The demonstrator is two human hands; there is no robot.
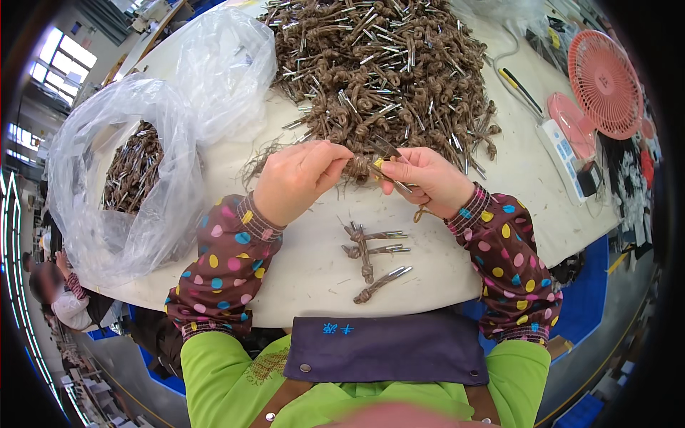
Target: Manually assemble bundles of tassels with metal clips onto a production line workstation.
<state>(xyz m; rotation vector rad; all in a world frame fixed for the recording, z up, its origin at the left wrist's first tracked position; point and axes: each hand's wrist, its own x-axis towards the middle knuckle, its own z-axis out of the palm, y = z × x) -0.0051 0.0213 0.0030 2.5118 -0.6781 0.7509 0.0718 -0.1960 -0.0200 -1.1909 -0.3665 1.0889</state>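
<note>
Head view: at the near edge of a large heap of brown silver-tipped cords (pixel 385 78), one brown knotted cord (pixel 356 170) is pinched by the left hand (pixel 294 178); metal snips with yellow wrapping (pixel 386 147) are gripped by the right hand (pixel 434 184). A clear plastic bag (pixel 80 214) is noted left of the heap.

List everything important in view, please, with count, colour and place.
Knotted cords with metal tips: heap, uncountable, brown-silver, far centre
Loose cords: few, brown, near edge
Metal cutting tool: one, grey, heap's near edge
Clear plastic bags: at least two, translucent, left
Round plastic fan: one, coral-pink, right
Plastic power strip: one, white-blue, below fan
Wide table: one, cream, centre
Co-worker: one, pale-clothed, far left
Spotted sleeves: two, maroon, forearms
Left hand: one, bare, pinched beside brown cord
Right hand: one, bare, gripping cutting tool
</note>
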